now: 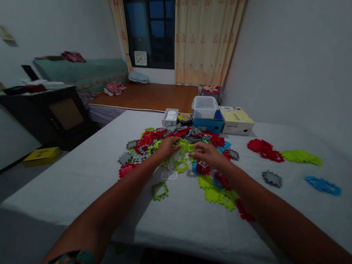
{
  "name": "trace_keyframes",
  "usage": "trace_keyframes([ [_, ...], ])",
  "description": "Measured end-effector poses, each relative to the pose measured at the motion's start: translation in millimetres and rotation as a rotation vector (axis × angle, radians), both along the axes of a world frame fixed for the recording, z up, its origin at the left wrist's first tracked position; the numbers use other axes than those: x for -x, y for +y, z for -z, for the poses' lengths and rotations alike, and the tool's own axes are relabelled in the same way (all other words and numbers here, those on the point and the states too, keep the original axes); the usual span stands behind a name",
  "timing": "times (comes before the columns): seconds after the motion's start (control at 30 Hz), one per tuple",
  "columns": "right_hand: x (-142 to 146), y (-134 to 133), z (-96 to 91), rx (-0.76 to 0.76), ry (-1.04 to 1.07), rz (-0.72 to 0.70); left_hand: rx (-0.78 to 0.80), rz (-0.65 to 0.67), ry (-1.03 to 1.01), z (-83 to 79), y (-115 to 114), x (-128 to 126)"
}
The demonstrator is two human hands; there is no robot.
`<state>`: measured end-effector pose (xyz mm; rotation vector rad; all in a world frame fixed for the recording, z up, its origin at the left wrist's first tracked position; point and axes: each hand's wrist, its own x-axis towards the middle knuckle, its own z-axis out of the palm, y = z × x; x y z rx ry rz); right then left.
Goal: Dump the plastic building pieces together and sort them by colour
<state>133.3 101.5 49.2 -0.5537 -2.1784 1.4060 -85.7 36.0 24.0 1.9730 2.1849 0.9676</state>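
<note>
A heap of plastic building pieces with toothed edges, in red, lime green, grey and blue, lies on the white-covered table. Over its near middle, my left hand has its fingers bent together at a lime green piece. My right hand hovers at the other side of that piece, fingers curved and apart; nothing shows in its grasp. Clear pieces and a lime green frame piece lie below the hands. Closer to me is another lime green frame. Fingertip contact is hard to make out in the dim light.
Right of the heap lie separate groups: red pieces, lime green pieces, blue pieces and a grey piece. Behind it stand a clear plastic tub, a blue box, a yellow-white box and a small white box.
</note>
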Motion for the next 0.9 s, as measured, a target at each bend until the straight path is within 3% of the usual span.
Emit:
trace_keyframes([
  [0.07,-0.2,-28.7,10.3,0.015,-0.161,-0.242,-0.019,0.023,0.028,-5.5,-6.3,6.5],
  [0.1,0.7,-40.7,15.0,-0.009,-0.209,-0.296,-0.027,0.034,0.04,-8.3,-11.2,8.8],
  [0.17,3.5,-55.7,21.4,-0.167,-0.231,-0.262,-0.032,0.085,0.072,-12.7,-25.1,11.2],
  [0.27,6.5,-54.5,24.1,-0.577,-0.184,-0.145,0.023,0.254,0.158,-14.4,-54.7,9.5],
  [0.33,6.4,-43.9,24.5,-0.783,-0.211,-0.199,0.078,0.356,0.236,-12.1,-74.0,7.3],
  [0.4,5.2,-31.1,25.1,-0.884,-0.296,-0.232,0.099,0.384,0.291,-7.5,-87.0,7.1],
  [0.57,14.8,-13.6,24.4,-0.899,-0.367,0.021,0.053,0.317,0.186,7.9,-82.6,22.2],
  [0.73,51.1,-32.0,27.5,-0.899,-0.308,-0.179,0.019,0.253,0.025,16.8,-61.7,42.9],
  [0.9,61.4,-55.5,31.3,-0.947,-0.399,-0.224,0.01,0.257,-0.016,19.8,-54.8,52.6],
])
